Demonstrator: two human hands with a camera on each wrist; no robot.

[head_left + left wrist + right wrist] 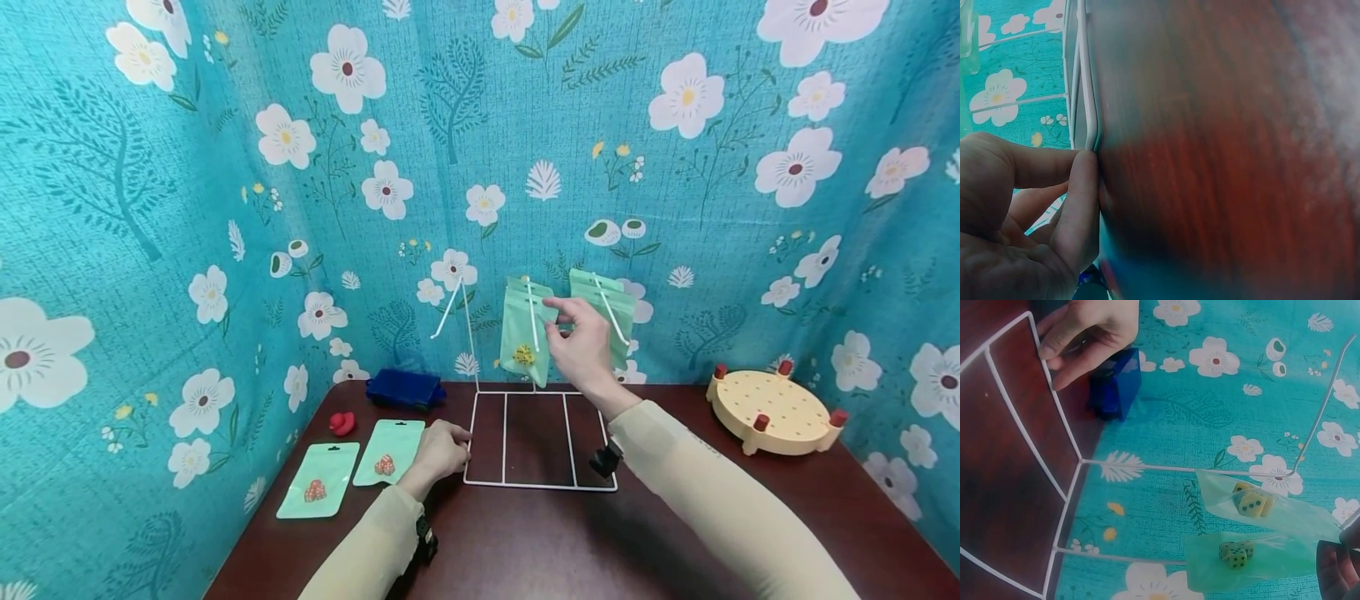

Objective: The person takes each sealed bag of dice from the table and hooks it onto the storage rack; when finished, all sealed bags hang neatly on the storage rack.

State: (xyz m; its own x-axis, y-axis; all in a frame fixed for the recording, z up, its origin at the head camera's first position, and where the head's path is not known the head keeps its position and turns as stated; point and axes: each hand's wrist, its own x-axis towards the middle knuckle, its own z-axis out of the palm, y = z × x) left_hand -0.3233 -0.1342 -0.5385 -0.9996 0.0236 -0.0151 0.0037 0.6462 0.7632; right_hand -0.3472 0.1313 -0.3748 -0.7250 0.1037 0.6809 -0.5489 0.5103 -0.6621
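A white wire rack (540, 485) stands on the table, with several arms jutting forward from its uprights. My left hand (442, 450) pinches the left side wire of its base between thumb and finger, as the left wrist view shows. On the middle arm hangs a green pouch (523, 333) with yellow dice; the right wrist view shows two such pouches (1266, 501) close together. My right hand (581, 337) is at that pouch's upper right edge, thumb and forefinger spread apart. More green pouch (624, 304) hangs on the right arm, partly behind my hand. The left arm is bare.
Two green pouches (318, 475) with red dice lie on the table to the left. Behind them are a red rubber duck (342, 423) and a dark blue box (405, 389). A cream round stand (772, 408) with red-tipped legs lies at right. Floral curtain surrounds the table.
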